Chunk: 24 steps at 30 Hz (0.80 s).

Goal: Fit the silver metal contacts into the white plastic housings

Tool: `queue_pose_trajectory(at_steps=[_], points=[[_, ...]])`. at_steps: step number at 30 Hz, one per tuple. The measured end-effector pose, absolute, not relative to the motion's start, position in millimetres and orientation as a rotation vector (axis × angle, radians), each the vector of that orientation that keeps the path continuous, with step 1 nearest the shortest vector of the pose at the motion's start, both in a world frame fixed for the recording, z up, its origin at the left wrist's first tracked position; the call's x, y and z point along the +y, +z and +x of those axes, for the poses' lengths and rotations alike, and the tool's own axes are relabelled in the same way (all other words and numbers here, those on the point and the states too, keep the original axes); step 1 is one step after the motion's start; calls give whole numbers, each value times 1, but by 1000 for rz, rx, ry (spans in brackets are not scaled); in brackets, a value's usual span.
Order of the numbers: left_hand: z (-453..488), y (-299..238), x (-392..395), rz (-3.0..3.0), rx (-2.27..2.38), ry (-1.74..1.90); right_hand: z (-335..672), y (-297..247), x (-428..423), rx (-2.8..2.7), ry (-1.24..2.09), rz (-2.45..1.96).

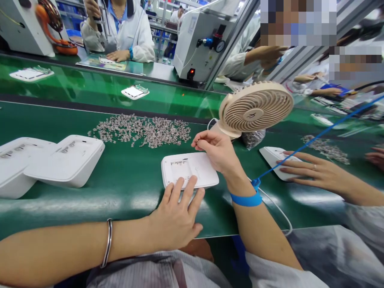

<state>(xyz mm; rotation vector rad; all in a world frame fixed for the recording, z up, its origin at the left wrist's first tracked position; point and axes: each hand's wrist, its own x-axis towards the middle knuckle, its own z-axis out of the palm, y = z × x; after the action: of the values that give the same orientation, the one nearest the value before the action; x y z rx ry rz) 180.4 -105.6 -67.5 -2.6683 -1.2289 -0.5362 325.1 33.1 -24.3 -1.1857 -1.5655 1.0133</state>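
"What are my hands doing?"

"My left hand (177, 222) lies open, fingers spread across the near side of the white casing (205, 170), gripping nothing. My right hand (219, 152) is pinched at thumb and forefinger, apparently on a small metal piece (197, 141)."

"How far along?"

"Partway, I judge. The casing lies recess-up on the bench (129, 200), with metal contacts (179, 163) at the recess's far end; my fingers partly cover the near end, so I can't tell what's lacking there. Two other casings (66, 160) on the left show metal inside — perhaps done. The heap of metal pieces (141, 130) remains plentiful."

"Room to move?"

"Open leftward, up to those casings. Rightward is tighter — the fan (258, 110) stands just beyond my right hand, and a blue tether (324, 130) runs off that wrist. The bench's front edge is near."
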Motion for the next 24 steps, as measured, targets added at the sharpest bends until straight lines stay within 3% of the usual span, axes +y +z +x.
queue_pose_trajectory(at_steps=[13, 18, 24], points=[[171, -37, -78, -2365, -1420, -212, 323, -20, 27, -1415, 820, -1153], [172, -43, -103, -2496, -1045, -372, 319, -20, 22, -1412, 891, -1164], [171, -48, -94, -2335, -1185, -56, 309, -29, 12, -1492, 1024, -1152]])
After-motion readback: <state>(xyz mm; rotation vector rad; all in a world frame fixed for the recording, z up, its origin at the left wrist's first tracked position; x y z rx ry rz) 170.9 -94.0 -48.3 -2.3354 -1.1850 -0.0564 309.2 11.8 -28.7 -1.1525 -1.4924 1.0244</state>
